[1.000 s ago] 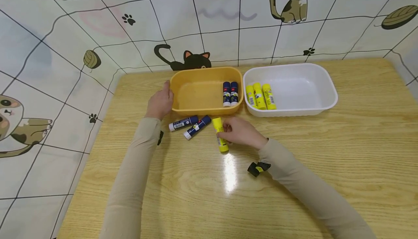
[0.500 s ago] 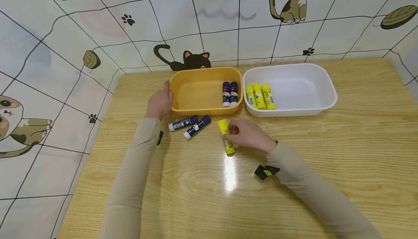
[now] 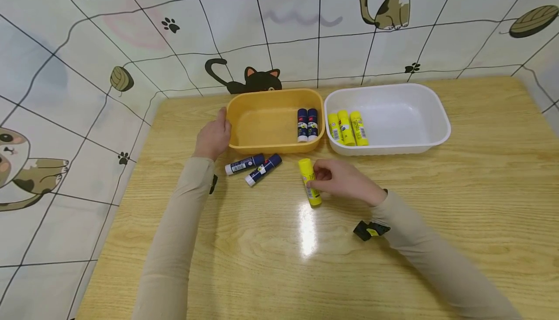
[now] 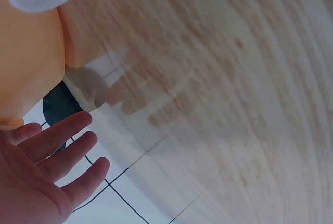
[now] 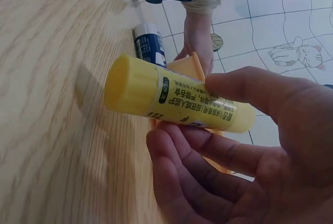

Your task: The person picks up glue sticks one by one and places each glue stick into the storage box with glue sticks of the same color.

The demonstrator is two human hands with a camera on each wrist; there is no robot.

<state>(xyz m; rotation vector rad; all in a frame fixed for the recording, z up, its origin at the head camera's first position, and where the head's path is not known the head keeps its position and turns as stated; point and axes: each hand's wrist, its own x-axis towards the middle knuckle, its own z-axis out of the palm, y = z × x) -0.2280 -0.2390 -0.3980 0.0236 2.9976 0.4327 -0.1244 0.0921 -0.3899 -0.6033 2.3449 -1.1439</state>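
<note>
The right hand (image 3: 342,180) pinches a yellow glue stick (image 3: 311,184) between thumb and fingers, above the table in front of the two baskets. In the right wrist view this yellow glue stick (image 5: 182,99) is tilted, its printed label showing. At the left end of the orange basket (image 3: 271,149) the left hand (image 3: 213,137) touches the wall; in the left wrist view the fingers (image 4: 67,159) extend loosely beside it. Two navy glue sticks (image 3: 264,169) with white ends lie on the table before the orange basket. Two more navy glue sticks (image 3: 307,126) stand side by side inside it.
A white basket (image 3: 393,149) adjoins the orange one on its right, with three yellow glue sticks (image 3: 347,128) at its left end. The wood-grain table (image 3: 262,257) meets a wall covering (image 3: 297,43) with cat drawings at the back and left.
The right hand has moved to the right with the yellow glue stick, away from the two navy glue sticks on the table. The left hand stays at the orange basket.
</note>
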